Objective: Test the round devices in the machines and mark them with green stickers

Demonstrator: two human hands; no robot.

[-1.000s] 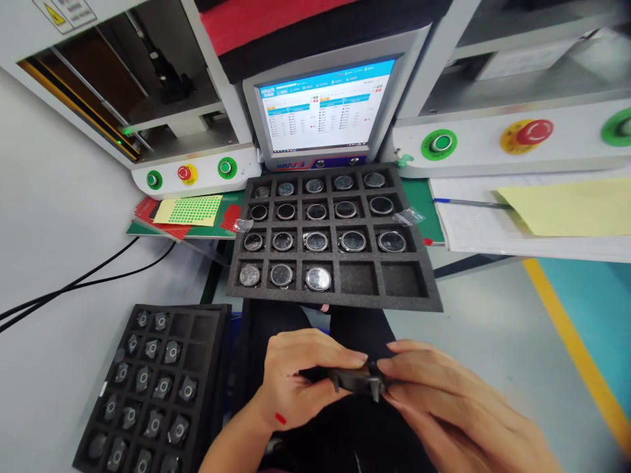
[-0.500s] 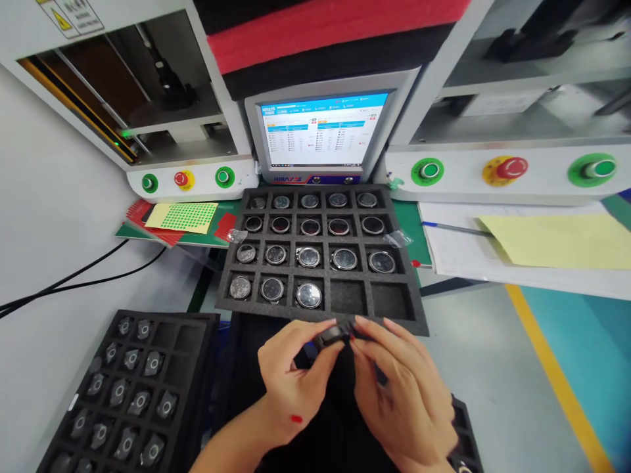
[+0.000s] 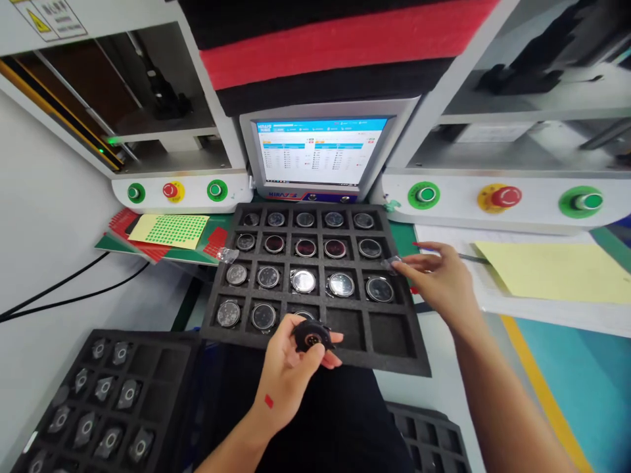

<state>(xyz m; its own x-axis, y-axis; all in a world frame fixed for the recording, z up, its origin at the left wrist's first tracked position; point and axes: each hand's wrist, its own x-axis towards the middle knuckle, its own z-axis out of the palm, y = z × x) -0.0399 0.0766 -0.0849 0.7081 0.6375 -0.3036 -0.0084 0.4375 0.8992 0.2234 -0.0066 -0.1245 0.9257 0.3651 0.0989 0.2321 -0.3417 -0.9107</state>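
Note:
My left hand [image 3: 290, 361] grips a round black watch body [image 3: 313, 336], its back with a ringed sensor facing up, over the front edge of the foam tray [image 3: 345, 360]. My right hand [image 3: 438, 276] is at the tray's right edge, fingertips pinched on a piece of clear film [image 3: 393, 264]. Rows of round watch faces sit in the tray's compartments, glass up. Two compartments at the front right hold nothing. One watch face in the front row is partly hidden behind my left hand.
A second foam tray [image 3: 165, 394] with wrapped watch bodies lies lower left, another tray [image 3: 428, 437] lower right. Behind stand a monitor [image 3: 315, 154] and two machines with buttons. Yellow sheets [image 3: 170, 230] and papers flank the main tray.
My right hand has left the watch body and moved right and up to the clear film. My left hand has turned the watch body, showing its back. The view has shifted slightly.

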